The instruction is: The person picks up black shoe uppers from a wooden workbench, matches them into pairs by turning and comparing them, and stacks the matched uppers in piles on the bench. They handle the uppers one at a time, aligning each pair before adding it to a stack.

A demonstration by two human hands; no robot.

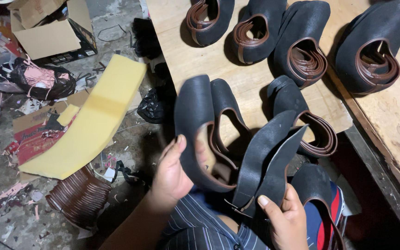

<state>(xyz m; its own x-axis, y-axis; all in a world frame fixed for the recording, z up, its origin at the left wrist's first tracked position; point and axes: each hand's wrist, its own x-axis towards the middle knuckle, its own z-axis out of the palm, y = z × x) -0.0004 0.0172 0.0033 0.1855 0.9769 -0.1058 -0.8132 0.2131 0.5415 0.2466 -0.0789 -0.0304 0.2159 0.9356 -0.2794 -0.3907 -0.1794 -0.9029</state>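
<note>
Shoe uppers [204, 134], dark grey with brown trim round the openings, were what both hands were busy with near the bottom middle of the frame. Going biggest first: the wooden table [255, 78] filled the upper right, with more stacks of the same uppers [297, 41] nested together along it. Over on the left sat a long slab of yellow foam [98, 115], leaning across the littered floor, and an open cardboard box [52, 32] in the upper left corner. Below the foam was a bundle of brown straps [79, 196].

The left hand [172, 171] was closed on the big upper, thumb on the outer face and fingers tucked behind it. The right hand [285, 220], lower right of centre, was pinching a flatter pair of grey pieces [267, 162] from below, thumb on top.

If I had to judge how to handle this well: I'd say keep the thumbs flat on the fabric instead of the trim, since the brown edging looked like it could crease, and hold the two lots apart so the nested layers didn't slide out of line.
</note>
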